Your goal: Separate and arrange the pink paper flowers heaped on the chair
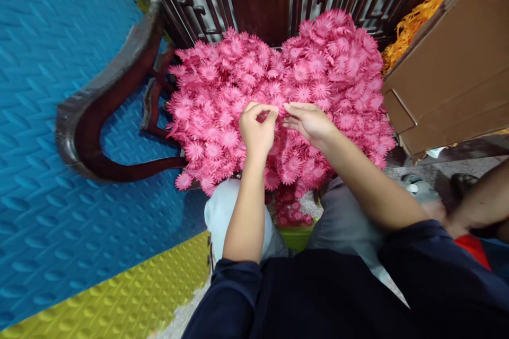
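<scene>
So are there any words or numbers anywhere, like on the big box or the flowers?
No, none that I can read.
Cardboard box: no words or numbers on the side we see.
Pink flowers: none.
Blue mat: just bumps.
The far right is too blurred to tell.

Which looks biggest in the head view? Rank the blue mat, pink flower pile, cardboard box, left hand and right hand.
Largest to smallest:
Blue mat
Pink flower pile
Cardboard box
Left hand and right hand: too alike to rank
</scene>
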Tool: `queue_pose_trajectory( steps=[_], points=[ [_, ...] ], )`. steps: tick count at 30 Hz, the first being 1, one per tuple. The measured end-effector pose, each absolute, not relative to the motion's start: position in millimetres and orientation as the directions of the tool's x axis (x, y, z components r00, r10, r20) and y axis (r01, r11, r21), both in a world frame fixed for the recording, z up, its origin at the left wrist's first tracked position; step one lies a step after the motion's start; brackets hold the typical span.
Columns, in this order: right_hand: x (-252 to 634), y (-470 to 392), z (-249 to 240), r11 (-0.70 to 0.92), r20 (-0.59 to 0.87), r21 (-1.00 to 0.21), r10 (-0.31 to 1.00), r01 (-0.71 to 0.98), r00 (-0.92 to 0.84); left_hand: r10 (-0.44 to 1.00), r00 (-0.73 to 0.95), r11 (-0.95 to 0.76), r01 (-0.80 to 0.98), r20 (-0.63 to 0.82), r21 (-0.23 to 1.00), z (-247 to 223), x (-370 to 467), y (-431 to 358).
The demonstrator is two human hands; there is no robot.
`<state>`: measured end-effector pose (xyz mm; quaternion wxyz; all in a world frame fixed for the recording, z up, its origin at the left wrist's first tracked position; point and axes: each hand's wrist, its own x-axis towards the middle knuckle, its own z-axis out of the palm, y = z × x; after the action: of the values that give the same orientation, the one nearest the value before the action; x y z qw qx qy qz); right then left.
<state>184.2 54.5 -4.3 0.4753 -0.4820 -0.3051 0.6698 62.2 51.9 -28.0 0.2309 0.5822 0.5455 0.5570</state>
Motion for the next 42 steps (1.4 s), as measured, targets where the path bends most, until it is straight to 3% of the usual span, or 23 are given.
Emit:
queue_pose_trajectory(
  steps=[4,9,14,18,22,27,31,35,38,42],
  points=[
    [181.3,51.3,-1.2,-0.398,-0.39,-0.858,0.916,-0.324,-0.093,0.923,-0.285,-0.202,0.211,0.258,0.956,-26.3,65.3,52.3],
    [180.0,47.5,-2.2,-0.24,-0.202,-0.95,0.961,-0.199,-0.19,0.947,-0.307,-0.106,-0.02,0.095,0.994,-22.9,66.2,51.5],
    [181.7,47.9,-9.4,-0.008,0.015,-0.995,0.975,-0.104,-0.221,0.97,-0.238,-0.093,-0.15,0.055,0.984,-23.7,61.7,51.4],
    [185.4,50.4,-9.1,0.169,0.146,-0.983,0.952,0.067,-0.268,0.978,-0.206,-0.082,-0.176,0.044,0.981,-21.0,55.4,51.5],
    [186.7,52.5,-5.7,0.24,0.214,-0.967,0.946,0.086,-0.242,0.987,-0.155,-0.064,-0.183,0.036,0.981,-14.3,51.2,49.7],
    [184.6,54.1,-6.4,0.129,0.135,-0.99,0.985,-0.061,-0.111,0.985,-0.171,-0.043,-0.297,-0.009,0.954,-17.6,54.5,51.5],
    [190.4,59.0,-9.0,-0.089,-0.102,-0.971,0.994,-0.223,0.047,0.951,-0.307,-0.087,-0.374,-0.035,0.923,-24.7,51.6,57.0],
    [197.5,63.7,-7.7,-0.223,-0.284,-0.914,0.948,-0.338,0.144,0.869,-0.487,-0.208,-0.186,0.094,0.96,-25.4,45.1,59.6],
    [196.7,62.4,-3.9,-0.234,-0.289,-0.915,0.948,-0.329,0.131,0.855,-0.466,-0.257,-0.002,0.227,0.966,-26.2,46.0,58.5],
    [192.4,58.4,-0.5,-0.242,-0.289,-0.917,0.951,-0.318,0.11,0.866,-0.403,-0.263,0.139,0.297,0.955,-27.8,52.2,55.1]
  ],
)
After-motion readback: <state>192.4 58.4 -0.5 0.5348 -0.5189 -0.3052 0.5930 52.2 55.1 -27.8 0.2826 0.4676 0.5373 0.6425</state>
